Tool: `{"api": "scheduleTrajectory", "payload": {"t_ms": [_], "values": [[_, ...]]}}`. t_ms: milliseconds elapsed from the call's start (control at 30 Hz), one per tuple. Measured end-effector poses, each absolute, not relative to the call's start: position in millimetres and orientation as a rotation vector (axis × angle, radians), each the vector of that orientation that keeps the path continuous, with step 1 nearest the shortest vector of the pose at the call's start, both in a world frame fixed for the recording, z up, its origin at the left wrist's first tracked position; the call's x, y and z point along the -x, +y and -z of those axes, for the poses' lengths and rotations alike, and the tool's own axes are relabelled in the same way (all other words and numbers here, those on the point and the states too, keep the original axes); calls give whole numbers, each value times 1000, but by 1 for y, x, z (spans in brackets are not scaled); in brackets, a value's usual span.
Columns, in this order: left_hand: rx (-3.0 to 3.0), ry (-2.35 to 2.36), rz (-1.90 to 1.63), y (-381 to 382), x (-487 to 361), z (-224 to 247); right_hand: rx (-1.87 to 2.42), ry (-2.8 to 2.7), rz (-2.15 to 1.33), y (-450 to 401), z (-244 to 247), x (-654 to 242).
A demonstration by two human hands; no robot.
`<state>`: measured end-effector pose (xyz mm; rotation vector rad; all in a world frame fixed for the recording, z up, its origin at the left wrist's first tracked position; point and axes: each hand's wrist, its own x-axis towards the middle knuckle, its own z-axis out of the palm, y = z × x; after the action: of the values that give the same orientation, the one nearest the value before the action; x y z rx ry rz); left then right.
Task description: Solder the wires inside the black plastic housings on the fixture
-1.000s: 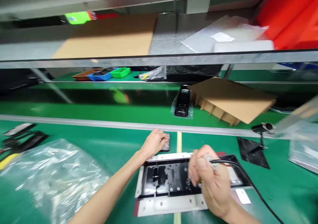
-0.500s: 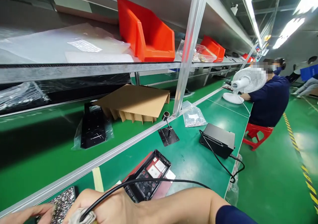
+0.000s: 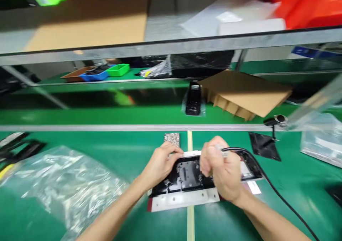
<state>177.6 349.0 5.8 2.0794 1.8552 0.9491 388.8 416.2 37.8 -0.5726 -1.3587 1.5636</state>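
Note:
A black plastic housing [image 3: 187,175] lies on the green bench between my hands, with a pale metal strip [image 3: 184,200] along its near side. My left hand [image 3: 162,161] rests at the housing's upper left edge, thumb and fingers bent close together at a light strip; anything between them is too small to tell. My right hand [image 3: 220,166] is wrapped round a tool with a black cable [image 3: 278,194], held over the housing's right part. The tool's tip is hidden by the hand. Just beyond my left hand lies a speckled block [image 3: 172,138].
Clear plastic bags [image 3: 77,184] lie at the left. A cardboard divider [image 3: 245,91] and a black bagged part [image 3: 193,98] sit behind the bench rail [image 3: 120,128]. At the right are a small stand [image 3: 267,146] and another bag [image 3: 323,141]. A shelf [image 3: 171,46] crosses above.
The view has swung left and now faces the bench. Both hands are now at the housing; my left hand has left the speckled block's side.

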Motion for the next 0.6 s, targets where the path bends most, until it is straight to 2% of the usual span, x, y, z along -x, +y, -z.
{"api": "scheduleTrajectory", "payload": {"t_ms": [133,367,600], "values": [[-1922,1820,-785,362,-207,-7,521,-1342,-1605,429,-44,-398],[-2087,1551,-726,380,-239,-18,478,-1336,-1575,431,-56,-403],[-2120,1563,-707,387,-241,-15,456,-1304,-1592,428,-57,-405]]}}
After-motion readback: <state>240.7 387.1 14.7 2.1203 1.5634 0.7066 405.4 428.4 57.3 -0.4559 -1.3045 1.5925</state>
